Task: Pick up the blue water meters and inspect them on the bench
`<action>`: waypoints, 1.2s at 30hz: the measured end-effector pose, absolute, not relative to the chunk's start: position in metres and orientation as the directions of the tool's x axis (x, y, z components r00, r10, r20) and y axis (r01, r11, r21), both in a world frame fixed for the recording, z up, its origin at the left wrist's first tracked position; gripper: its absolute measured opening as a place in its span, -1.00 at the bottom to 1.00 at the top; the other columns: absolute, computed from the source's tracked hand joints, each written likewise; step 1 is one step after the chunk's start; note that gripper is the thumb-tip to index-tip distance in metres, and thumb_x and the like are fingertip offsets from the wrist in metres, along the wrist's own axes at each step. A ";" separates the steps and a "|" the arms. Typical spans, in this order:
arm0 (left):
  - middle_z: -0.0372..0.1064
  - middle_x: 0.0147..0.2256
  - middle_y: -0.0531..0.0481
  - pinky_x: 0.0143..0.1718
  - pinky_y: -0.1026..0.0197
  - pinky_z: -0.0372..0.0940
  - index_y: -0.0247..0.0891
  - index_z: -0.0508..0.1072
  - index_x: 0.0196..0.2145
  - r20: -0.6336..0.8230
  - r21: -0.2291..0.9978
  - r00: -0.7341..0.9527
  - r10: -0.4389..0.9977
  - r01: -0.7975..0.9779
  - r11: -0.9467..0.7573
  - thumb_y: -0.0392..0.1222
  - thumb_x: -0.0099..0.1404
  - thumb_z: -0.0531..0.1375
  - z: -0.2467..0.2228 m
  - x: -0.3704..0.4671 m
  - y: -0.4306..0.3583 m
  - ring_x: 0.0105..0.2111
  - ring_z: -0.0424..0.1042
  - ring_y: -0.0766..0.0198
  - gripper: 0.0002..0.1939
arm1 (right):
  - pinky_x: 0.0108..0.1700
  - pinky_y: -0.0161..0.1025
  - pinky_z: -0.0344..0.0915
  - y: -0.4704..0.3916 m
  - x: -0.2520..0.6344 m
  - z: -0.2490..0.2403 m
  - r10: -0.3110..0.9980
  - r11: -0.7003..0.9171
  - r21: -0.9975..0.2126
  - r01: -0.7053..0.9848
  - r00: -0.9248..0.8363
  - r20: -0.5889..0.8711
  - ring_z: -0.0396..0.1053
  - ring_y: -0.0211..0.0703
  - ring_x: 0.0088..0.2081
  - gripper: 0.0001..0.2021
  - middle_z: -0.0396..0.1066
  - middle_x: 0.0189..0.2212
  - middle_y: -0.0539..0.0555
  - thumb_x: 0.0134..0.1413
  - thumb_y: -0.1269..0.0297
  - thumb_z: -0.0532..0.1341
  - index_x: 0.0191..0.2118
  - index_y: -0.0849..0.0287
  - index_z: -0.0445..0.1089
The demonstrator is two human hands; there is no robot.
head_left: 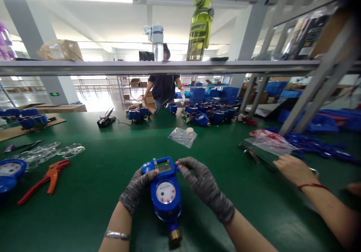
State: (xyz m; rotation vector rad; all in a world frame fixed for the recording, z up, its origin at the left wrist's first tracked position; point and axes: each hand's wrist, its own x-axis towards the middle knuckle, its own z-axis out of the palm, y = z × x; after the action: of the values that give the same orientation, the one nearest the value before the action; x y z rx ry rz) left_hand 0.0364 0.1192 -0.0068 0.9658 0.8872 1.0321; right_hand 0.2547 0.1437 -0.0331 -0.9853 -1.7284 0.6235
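Observation:
A blue water meter (166,192) lies on the green table in front of me, its brass end toward me. It has a round white dial and a rectangular display (164,166) above it. My left hand (137,188), in a grey fingerless glove, is closed on the meter's upper left side, thumb by the display. At the upper right corner, my gloved right hand (201,180) pinches with thumb and fingertips. Whatever sits between those fingertips is too small to make out; a bit of blue shows there.
Orange-handled pliers (52,175) and clear plastic rings (47,152) lie left, near another meter (11,173). A plastic bag (183,136) is ahead, with several meters (211,113) behind. A co-worker's hand (296,171) reaches in from the right. An overhead shelf (175,68) spans the table.

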 end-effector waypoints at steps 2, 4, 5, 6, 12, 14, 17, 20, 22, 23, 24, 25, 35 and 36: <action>0.23 0.04 -0.34 0.10 -0.09 0.15 -0.44 0.17 0.12 -0.129 0.934 0.314 0.941 -0.281 0.221 -0.20 0.24 0.18 -0.010 0.027 0.121 -0.01 0.31 -0.04 -0.46 | -0.09 -0.29 0.25 0.179 0.270 -0.062 0.874 0.452 -0.774 0.443 -0.048 0.483 0.32 -0.23 -0.20 -0.79 0.38 -0.21 0.04 0.11 0.31 0.10 -0.15 0.19 0.40; 0.21 0.05 -0.34 0.10 -0.10 0.14 -0.45 0.16 0.14 -0.147 0.925 0.337 0.930 -0.286 0.250 -0.19 0.26 0.15 -0.011 0.022 0.120 0.00 0.30 -0.06 -0.47 | -0.07 -0.28 0.22 0.207 0.277 -0.092 0.899 0.420 -0.721 0.551 -0.146 0.412 0.31 -0.21 -0.19 -0.76 0.38 -0.20 0.07 0.06 0.41 0.09 -0.15 0.23 0.40; 0.21 0.05 -0.35 0.10 -0.10 0.15 -0.47 0.15 0.13 -0.160 0.921 0.339 0.927 -0.286 0.264 -0.18 0.27 0.14 -0.011 0.021 0.120 0.00 0.30 -0.06 -0.47 | -0.08 -0.29 0.21 0.217 0.278 -0.104 0.913 0.399 -0.704 0.588 -0.180 0.367 0.31 -0.21 -0.20 -0.75 0.38 -0.21 0.08 0.04 0.41 0.10 -0.15 0.24 0.41; 0.20 0.06 -0.36 0.09 -0.10 0.15 -0.48 0.15 0.13 -0.176 0.919 0.331 0.927 -0.283 0.275 -0.17 0.27 0.14 -0.010 0.021 0.119 0.00 0.30 -0.06 -0.47 | -0.11 -0.30 0.21 0.224 0.276 -0.114 0.920 0.389 -0.690 0.611 -0.216 0.327 0.31 -0.22 -0.23 -0.75 0.38 -0.24 0.07 0.03 0.41 0.10 -0.16 0.23 0.41; 0.14 0.11 -0.30 0.08 -0.07 0.18 -0.33 0.03 0.19 -0.222 0.924 0.297 0.929 -0.239 0.297 -0.14 0.28 0.15 -0.007 0.027 0.116 0.06 0.24 -0.05 -0.40 | -0.26 -0.33 0.14 0.228 0.265 -0.126 0.932 0.356 -0.567 0.743 -0.233 0.279 0.25 -0.24 -0.32 -0.83 0.34 -0.31 0.07 0.06 0.34 0.10 -0.28 0.19 0.42; 0.16 0.10 -0.29 0.08 -0.07 0.18 -0.30 -0.01 0.21 -0.215 0.929 0.290 0.932 -0.232 0.287 -0.14 0.27 0.16 -0.007 0.028 0.116 0.06 0.25 -0.05 -0.36 | -0.26 -0.33 0.12 0.229 0.264 -0.127 0.938 0.334 -0.549 0.766 -0.215 0.271 0.23 -0.23 -0.31 -0.83 0.32 -0.31 0.08 0.07 0.32 0.10 -0.29 0.20 0.42; 0.18 0.09 -0.30 0.09 -0.07 0.17 -0.32 -0.02 0.22 -0.206 0.931 0.298 0.932 -0.232 0.280 -0.15 0.27 0.16 -0.006 0.029 0.117 0.05 0.26 -0.03 -0.35 | -0.25 -0.31 0.11 0.231 0.267 -0.129 0.948 0.299 -0.567 0.768 -0.169 0.271 0.22 -0.22 -0.32 -0.83 0.32 -0.30 0.10 0.11 0.30 0.09 -0.30 0.22 0.41; 0.19 0.07 -0.32 0.10 -0.06 0.17 -0.38 0.08 0.17 -0.206 0.932 0.291 0.934 -0.234 0.278 -0.17 0.28 0.15 -0.006 0.031 0.117 0.04 0.27 -0.03 -0.42 | -0.23 -0.31 0.13 0.228 0.269 -0.125 0.952 0.285 -0.601 0.747 -0.145 0.271 0.22 -0.23 -0.31 -0.82 0.32 -0.30 0.10 0.14 0.31 0.08 -0.29 0.24 0.40; 0.21 0.05 -0.34 0.07 -0.09 0.18 -0.40 0.13 0.14 -0.195 0.931 0.272 0.942 -0.250 0.265 -0.18 0.27 0.16 -0.007 0.034 0.117 0.02 0.28 -0.07 -0.47 | -0.23 -0.34 0.15 0.221 0.268 -0.118 0.945 0.316 -0.635 0.705 -0.177 0.274 0.23 -0.26 -0.31 -0.83 0.33 -0.30 0.07 0.15 0.31 0.08 -0.26 0.23 0.39; 0.21 0.05 -0.34 0.05 -0.12 0.19 -0.40 0.14 0.12 -0.188 0.929 0.266 0.945 -0.265 0.259 -0.19 0.27 0.15 -0.009 0.036 0.118 0.01 0.29 -0.09 -0.49 | -0.23 -0.36 0.16 0.216 0.267 -0.113 0.935 0.352 -0.655 0.669 -0.212 0.285 0.23 -0.27 -0.31 -0.83 0.32 -0.31 0.06 0.15 0.30 0.08 -0.25 0.22 0.38; 0.22 0.04 -0.35 0.03 -0.14 0.20 -0.41 0.15 0.11 -0.180 0.926 0.263 0.948 -0.281 0.254 -0.20 0.27 0.15 -0.010 0.038 0.118 0.00 0.29 -0.11 -0.50 | -0.24 -0.36 0.17 0.211 0.266 -0.107 0.917 0.398 -0.670 0.626 -0.256 0.305 0.23 -0.27 -0.31 -0.83 0.32 -0.31 0.05 0.16 0.29 0.09 -0.24 0.22 0.38; 0.23 0.03 -0.36 0.01 -0.16 0.21 -0.41 0.16 0.11 -0.173 0.923 0.260 0.950 -0.294 0.249 -0.20 0.27 0.15 -0.011 0.040 0.118 -0.01 0.30 -0.13 -0.51 | -0.23 -0.35 0.18 0.205 0.264 -0.102 0.896 0.444 -0.680 0.583 -0.300 0.328 0.23 -0.27 -0.31 -0.83 0.31 -0.31 0.05 0.16 0.28 0.09 -0.24 0.22 0.37; 0.24 0.03 -0.35 0.00 -0.15 0.21 -0.30 -0.10 0.28 -0.202 0.909 0.223 0.954 -0.319 0.267 -0.23 0.28 0.13 -0.008 0.047 0.116 -0.03 0.33 -0.07 -0.30 | -0.18 -0.28 0.22 0.182 0.263 -0.076 0.775 0.632 -0.560 0.536 -0.459 0.434 0.23 -0.23 -0.28 -0.80 0.30 -0.30 0.08 0.19 0.28 0.06 -0.24 0.24 0.39; 0.24 0.02 -0.35 0.00 -0.15 0.21 -0.29 -0.12 0.29 -0.202 0.910 0.221 0.954 -0.319 0.266 -0.23 0.28 0.13 -0.008 0.047 0.116 -0.03 0.33 -0.07 -0.28 | -0.18 -0.29 0.22 0.181 0.263 -0.075 0.767 0.642 -0.544 0.541 -0.467 0.440 0.23 -0.23 -0.28 -0.81 0.30 -0.31 0.08 0.19 0.30 0.06 -0.24 0.24 0.39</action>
State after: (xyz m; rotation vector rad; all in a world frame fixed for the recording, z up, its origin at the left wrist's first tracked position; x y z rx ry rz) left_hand 0.0471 0.1161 -0.0079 0.8635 0.9265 1.0504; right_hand 0.2627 0.1808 -0.0748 -1.0130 -2.1878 0.4342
